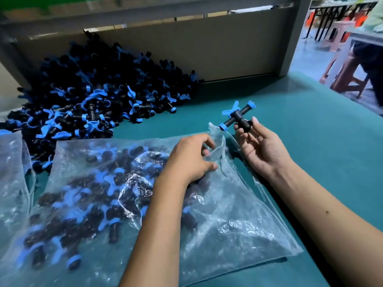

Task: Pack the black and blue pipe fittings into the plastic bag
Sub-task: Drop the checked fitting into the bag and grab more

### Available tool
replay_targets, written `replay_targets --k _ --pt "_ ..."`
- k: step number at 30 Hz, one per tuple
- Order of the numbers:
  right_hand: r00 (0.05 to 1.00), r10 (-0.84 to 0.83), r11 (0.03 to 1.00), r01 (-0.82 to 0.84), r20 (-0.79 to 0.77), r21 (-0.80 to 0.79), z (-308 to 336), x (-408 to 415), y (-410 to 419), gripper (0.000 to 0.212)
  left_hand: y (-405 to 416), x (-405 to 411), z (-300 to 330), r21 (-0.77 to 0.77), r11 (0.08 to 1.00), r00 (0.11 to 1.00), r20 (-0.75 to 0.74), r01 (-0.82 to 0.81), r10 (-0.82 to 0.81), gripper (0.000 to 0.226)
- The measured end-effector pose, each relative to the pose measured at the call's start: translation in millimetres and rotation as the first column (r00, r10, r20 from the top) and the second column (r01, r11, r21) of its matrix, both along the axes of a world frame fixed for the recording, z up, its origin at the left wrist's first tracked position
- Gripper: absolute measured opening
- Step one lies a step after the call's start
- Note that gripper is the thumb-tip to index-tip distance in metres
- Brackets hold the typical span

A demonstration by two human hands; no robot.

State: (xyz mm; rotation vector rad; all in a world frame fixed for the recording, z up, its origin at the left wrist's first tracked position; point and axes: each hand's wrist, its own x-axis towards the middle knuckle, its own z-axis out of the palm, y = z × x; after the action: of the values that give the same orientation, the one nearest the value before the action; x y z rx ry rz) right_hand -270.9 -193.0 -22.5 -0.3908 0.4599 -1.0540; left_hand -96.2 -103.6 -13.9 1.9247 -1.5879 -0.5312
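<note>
Green table (310,131), fitting (238,118) in right-hand (261,148) grip

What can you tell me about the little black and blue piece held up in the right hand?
The fitting looks like hard plastic: a black tube body with a side branch, a blue ring on each visible tube end and a blue winged handle on top. It is held in the air above the green table, tilted, just beyond the open mouth of the plastic bag. The right hand pinches its lower black branch between thumb and fingertips. Nothing else touches it; the left hand grips the bag's edge.
</note>
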Motion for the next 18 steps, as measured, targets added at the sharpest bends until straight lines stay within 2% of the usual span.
replay_targets --k 4,5,8,10,12,14,16,18 --pt "1.000 -0.024 1.000 0.023 0.009 0.016 0 -1 0 0.015 1 2 -2 -0.074 0.994 0.983 -0.171 -0.075 0.061 0.031" --pt "0.999 -0.036 0.999 0.036 -0.001 -0.010 -1 -2 1 0.019 2 3 0 -0.110 0.989 0.971 -0.226 -0.101 0.074 0.029" --pt "0.993 -0.037 0.980 0.014 -0.111 -0.200 -1 2 4 0.025 3 6 6 -0.238 0.959 0.908 -0.418 -0.154 0.043 0.022" --pt "0.962 -0.097 0.941 0.005 -0.257 -0.338 -3 6 7 0.023 4 9 11 -0.317 0.923 0.818 -0.575 -0.220 -0.002 0.021" --pt "0.896 -0.178 0.878 -0.042 -0.407 -0.477 -6 11 10 0.018 5 11 15 -0.352 0.891 0.730 -0.682 -0.286 -0.035 0.026" --pt "0.809 -0.263 0.764 -0.158 -0.526 -0.625 -11 15 14 0.016 6 12 19 -0.373 0.875 0.686 -0.724 -0.309 -0.066 0.029" --pt "0.735 -0.325 0.634 -0.297 -0.595 -0.714 -12 18 19 0.016 6 11 22 -0.400 0.867 0.689 -0.719 -0.295 -0.097 0.025" --pt "0.711 -0.328 0.559 -0.385 -0.622 -0.735 -13 20 23 0.011 6 9 25 -0.440 0.856 0.723 -0.681 -0.273 -0.120 0.017"
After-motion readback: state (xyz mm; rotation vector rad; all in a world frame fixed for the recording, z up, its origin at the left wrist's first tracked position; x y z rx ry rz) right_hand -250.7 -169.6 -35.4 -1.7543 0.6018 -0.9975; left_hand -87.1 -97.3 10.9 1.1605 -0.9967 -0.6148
